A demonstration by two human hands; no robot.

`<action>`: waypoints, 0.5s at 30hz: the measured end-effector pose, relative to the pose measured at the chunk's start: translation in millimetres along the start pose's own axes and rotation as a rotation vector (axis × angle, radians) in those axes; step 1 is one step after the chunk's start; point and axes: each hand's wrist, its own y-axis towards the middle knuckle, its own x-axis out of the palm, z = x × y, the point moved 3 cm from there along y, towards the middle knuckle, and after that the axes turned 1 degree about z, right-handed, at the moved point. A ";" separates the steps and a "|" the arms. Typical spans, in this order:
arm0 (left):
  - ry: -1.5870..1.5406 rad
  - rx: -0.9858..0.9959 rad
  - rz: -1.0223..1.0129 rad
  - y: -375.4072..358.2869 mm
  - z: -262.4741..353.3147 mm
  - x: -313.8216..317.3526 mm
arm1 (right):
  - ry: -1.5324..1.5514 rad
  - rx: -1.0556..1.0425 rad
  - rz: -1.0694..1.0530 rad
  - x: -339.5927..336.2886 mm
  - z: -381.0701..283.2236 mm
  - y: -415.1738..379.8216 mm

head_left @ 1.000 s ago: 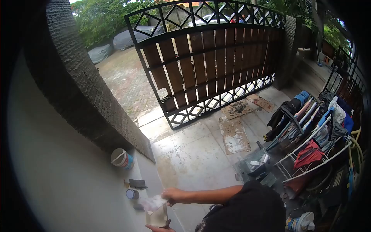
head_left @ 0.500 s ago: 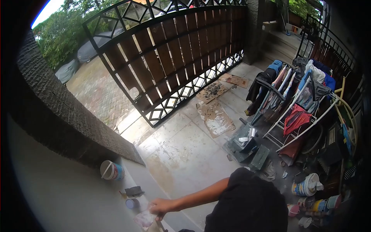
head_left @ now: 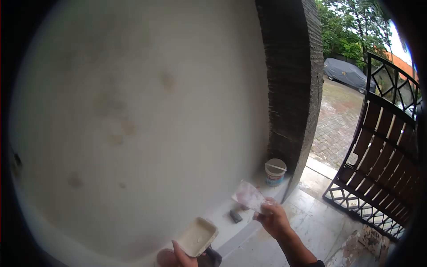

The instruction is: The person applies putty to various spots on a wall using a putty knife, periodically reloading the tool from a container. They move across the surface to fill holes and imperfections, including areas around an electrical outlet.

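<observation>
My right hand (head_left: 272, 216) pinches a flat, whitish sheet with pinkish smears (head_left: 249, 196) by one corner, raised in front of the wall. Lower down, my left hand (head_left: 183, 257) grips the rim of a shallow cream rectangular tray (head_left: 199, 236), its thumb along the near side. Pale residue coats the inside of this tray. On the ledge, close to the held sheet, lies a small dark block (head_left: 235, 216). Below the left hand a round reddish-brown container (head_left: 165, 258) shows in part.
A pale wall (head_left: 147, 147) with brownish patches fills the left. A white bucket (head_left: 275, 171) with a blue label stands on the ledge by a dark textured pillar (head_left: 289, 89). At right are a wood-and-metal gate (head_left: 382, 142) and dirty flat sheets (head_left: 360, 247) on the tiles.
The view has swung left from the yard and drying rack to the wall. My right hand now holds the smeared sheet up, and my left hand with the tray has come into view.
</observation>
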 end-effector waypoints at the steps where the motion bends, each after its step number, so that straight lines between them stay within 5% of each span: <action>1: 0.015 -0.011 -0.001 0.4 15.9 -14.8 | 0.011 -0.053 -0.066 21.3 -11.9 22.4; 2: 0.003 -0.124 0.116 7.5 26.5 -37.3 | -0.053 -0.137 -0.114 54.6 -30.0 38.0; 4: 0.084 0.079 0.106 0.9 50.1 -71.9 | -0.051 -0.275 -0.260 119.6 -63.5 76.2; 6: -0.141 0.045 0.325 1.9 72.4 -88.9 | -0.036 -0.404 -0.406 184.2 -94.8 110.7; 9: -0.173 0.193 0.326 2.7 71.2 -140.4 | 0.053 -0.607 -0.638 288.1 -139.1 164.1; 12: -0.179 0.223 0.385 29.2 78.8 -169.5 | 0.062 -0.794 -0.645 404.1 -178.0 210.0; 15: -0.174 0.342 0.391 83.5 197.1 -156.0 | 0.028 -0.915 -0.640 527.3 -220.0 240.1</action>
